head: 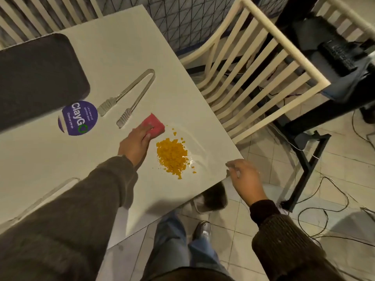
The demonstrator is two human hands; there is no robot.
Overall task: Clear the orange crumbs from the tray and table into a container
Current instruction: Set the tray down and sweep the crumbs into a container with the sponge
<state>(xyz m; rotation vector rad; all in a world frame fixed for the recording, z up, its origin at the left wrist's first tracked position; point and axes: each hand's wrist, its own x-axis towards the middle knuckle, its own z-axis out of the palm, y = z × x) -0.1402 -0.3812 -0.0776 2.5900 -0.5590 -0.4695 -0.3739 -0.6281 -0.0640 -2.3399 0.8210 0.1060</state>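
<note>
The left hand (136,142) is gripping a pink sponge (156,125), fingers curled over it on the white table (113,63). The orange crumbs (172,157) are lying heaped at the sponge's 5 o'clock. At the heap's 4 o'clock the right hand (245,179) is hovering by the table corner. Whether it is holding the clear container (213,197) under the edge, I cannot tell. Clear tongs (106,107) are lying at the heap's 11 o'clock, with a dark tray (36,78) at 10.

Orange crumbs (172,157) heaped in one small pile on the white table (101,47), near its right edge. A few loose bits just beside the pile. Dark tray (40,78) flat at the far left, well apart. Clear container (215,197) low under the table's corner, partly hidden. Pink sponge (155,123) just beside the pile, in the grip of the left hand (135,144).
</note>
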